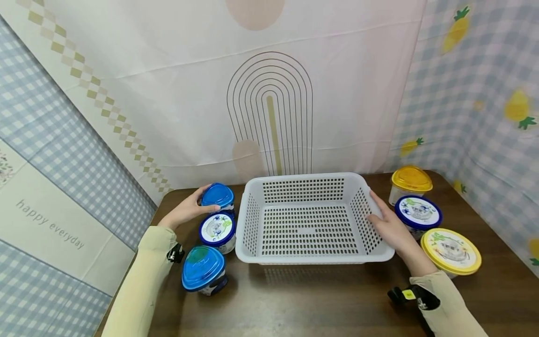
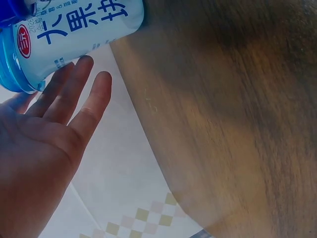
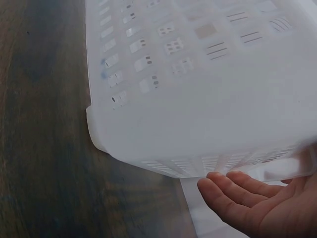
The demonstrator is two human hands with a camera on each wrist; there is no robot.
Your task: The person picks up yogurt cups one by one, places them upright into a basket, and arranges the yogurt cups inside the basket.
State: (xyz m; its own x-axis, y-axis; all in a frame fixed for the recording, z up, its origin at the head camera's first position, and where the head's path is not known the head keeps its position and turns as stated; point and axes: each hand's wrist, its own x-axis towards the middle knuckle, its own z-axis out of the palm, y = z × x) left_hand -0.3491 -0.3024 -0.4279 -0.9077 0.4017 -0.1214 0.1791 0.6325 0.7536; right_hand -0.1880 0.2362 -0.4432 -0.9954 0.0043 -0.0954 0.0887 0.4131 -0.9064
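My left hand is around a small plastic tub with a domed blue lid at the back left, thumb in front and fingers behind. In the left wrist view, the fingers lie along the lid's edge and the printed wall of this tub. A white perforated basket stands in the middle. My right hand grips its right rim, with the thumb on the inner side. From the right wrist, the curled fingers show at the basket's outer wall.
Left of the basket are a tub with a flat white-and-blue lid and another domed blue-lidded tub. Beyond the right hand stand a domed yellow-lidded tub, a blue-rimmed tub and a yellow-rimmed tub. Patterned cloth hangs behind the brown table.
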